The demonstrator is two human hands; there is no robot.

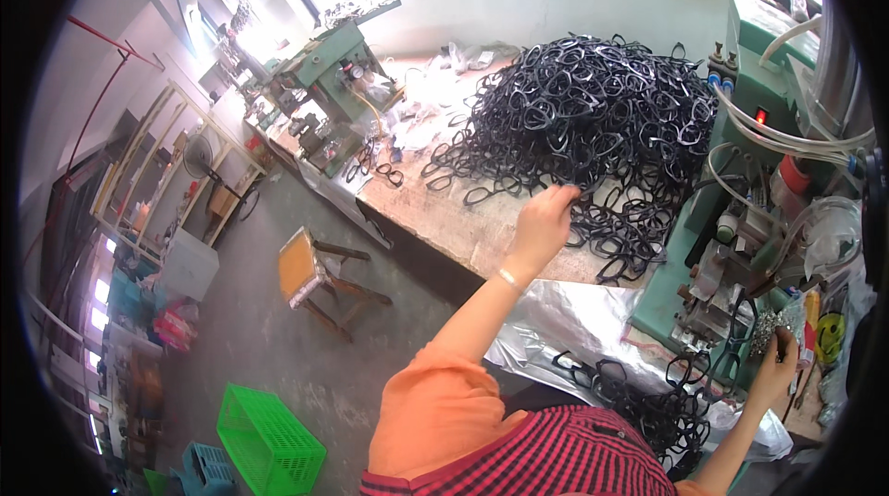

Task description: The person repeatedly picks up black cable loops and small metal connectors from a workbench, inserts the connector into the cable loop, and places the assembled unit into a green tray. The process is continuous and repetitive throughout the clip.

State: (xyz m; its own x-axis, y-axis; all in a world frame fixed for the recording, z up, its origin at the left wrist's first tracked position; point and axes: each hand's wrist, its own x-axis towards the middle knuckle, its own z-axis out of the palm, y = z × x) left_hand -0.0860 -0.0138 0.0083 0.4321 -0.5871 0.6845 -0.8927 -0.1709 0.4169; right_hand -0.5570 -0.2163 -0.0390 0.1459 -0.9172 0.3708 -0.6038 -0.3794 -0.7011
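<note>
A large heap of black eyeglass frames (593,98) covers the far part of the workbench. My left hand (546,218) reaches to its near edge, fingers pinched together on one dark frame among the others. At the right, my right hand (776,368) is beside a small pile of tiny metal parts (769,329), its fingers curled; what they hold, if anything, is too small to tell. Close to that hand, a green bench machine (708,288) has a metal fixture with a black frame at it. More black frames (657,403) lie on silver foil in front of me.
Hoses (787,135) and a lit red switch (761,115) are on the machine at right. A second green machine (333,70) stands at the bench's far left. On the floor are a wooden stool (301,269) and a green plastic crate (269,440). Yellow-handled tools lie at far right.
</note>
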